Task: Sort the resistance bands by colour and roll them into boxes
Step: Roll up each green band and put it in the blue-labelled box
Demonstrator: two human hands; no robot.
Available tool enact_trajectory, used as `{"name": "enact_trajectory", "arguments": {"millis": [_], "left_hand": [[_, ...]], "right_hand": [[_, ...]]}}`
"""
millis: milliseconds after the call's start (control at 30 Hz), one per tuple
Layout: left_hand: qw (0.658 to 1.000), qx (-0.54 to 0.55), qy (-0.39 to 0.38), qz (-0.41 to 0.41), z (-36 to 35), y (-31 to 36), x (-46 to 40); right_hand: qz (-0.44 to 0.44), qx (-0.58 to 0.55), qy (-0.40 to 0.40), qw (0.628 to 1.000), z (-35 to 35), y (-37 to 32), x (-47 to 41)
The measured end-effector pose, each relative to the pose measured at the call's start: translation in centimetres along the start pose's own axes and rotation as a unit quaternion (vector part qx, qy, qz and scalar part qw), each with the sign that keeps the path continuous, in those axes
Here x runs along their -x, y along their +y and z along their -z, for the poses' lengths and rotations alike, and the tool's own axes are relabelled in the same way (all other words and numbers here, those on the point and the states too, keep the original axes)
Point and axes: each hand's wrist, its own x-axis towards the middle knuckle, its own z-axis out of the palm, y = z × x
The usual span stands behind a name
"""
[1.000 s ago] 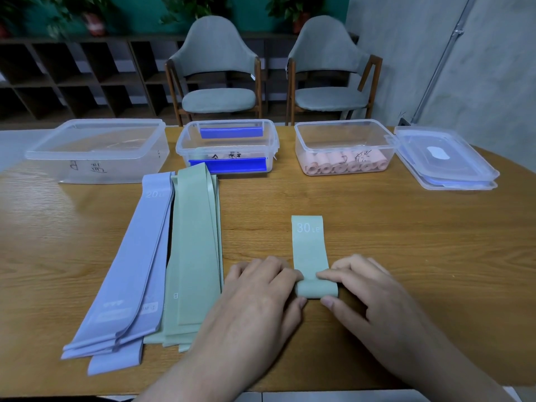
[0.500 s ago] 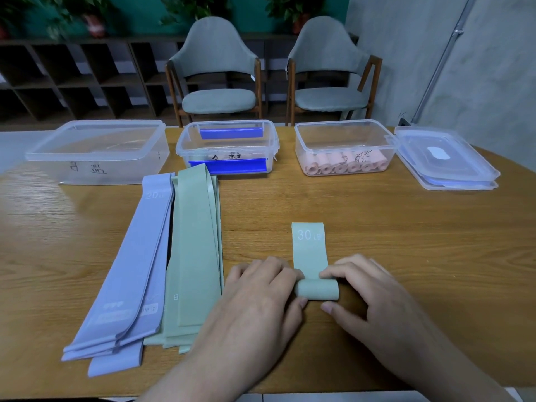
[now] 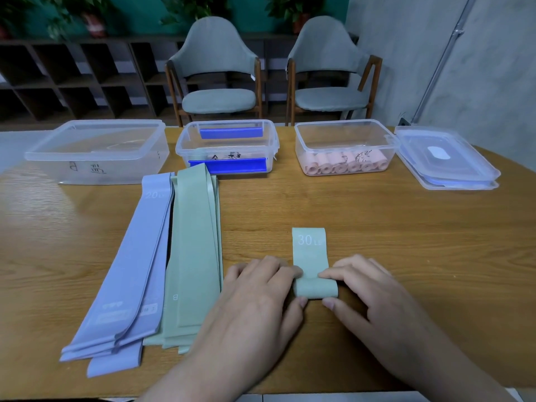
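Note:
A pale green resistance band marked "30 LB" lies on the wooden table, its near end wound into a thick roll. My left hand pinches the roll's left end between thumb and fingers. My right hand pinches the right end the same way. To the left lie a stack of flat green bands and a stack of lilac bands. Three clear boxes stand at the back: an empty one, one with blue clips, one holding pink rolls.
Stacked clear lids sit at the back right of the table. Two grey chairs stand behind the table, with dark shelving beyond on the left. The table's near edge runs just under my forearms.
The roll has grown and the flat tail of the green band has become shorter, its "30 LB" end drawn nearer to my hands. Both hands stay on the roll's ends.

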Motion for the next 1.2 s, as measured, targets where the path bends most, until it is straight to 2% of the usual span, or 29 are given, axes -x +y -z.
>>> {"name": "enact_trajectory", "arguments": {"millis": [1200], "left_hand": [[1.000, 0.005, -0.007, 0.006, 0.22, -0.02, 0.06]], "right_hand": [[-0.004, -0.001, 0.000, 1.000, -0.08, 0.11, -0.02]]}}
